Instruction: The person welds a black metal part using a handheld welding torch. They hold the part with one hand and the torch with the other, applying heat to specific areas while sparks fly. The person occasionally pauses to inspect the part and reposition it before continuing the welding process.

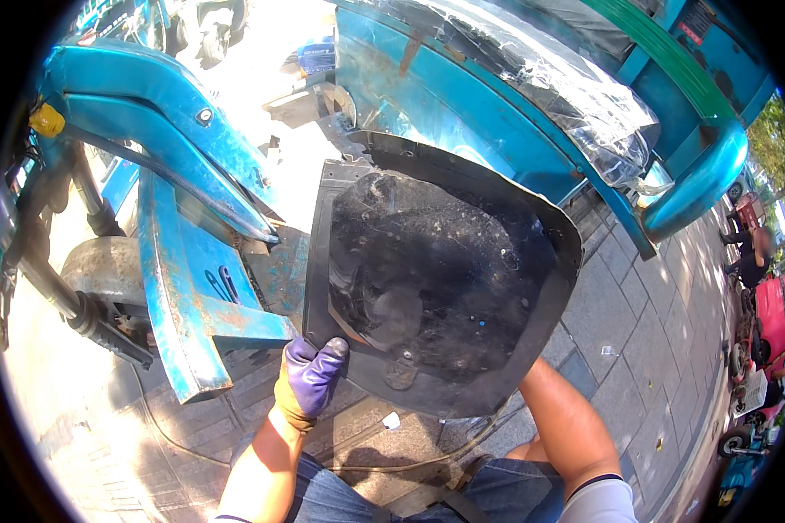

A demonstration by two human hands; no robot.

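Note:
A large black seat base (436, 270), scuffed and dusty, with a raised curved rim along its far and right sides, fills the middle of the view in front of me. My left hand (310, 379), in a purple and yellow work glove, is closed on its near left corner, the thumb lying on top. From the lower right my bare right forearm (571, 427) reaches under the seat base's right side. The right hand itself is hidden behind it, so I cannot see its fingers.
Blue three-wheeler frame parts (183, 296) stand at the left, over a wheel (105, 266), with dark hand tools (227, 283) on them. Behind is a blue cargo box (445, 87) with plastic wrap (610, 122). A cable (366, 468) crosses the paving. A person (754, 253) is far right.

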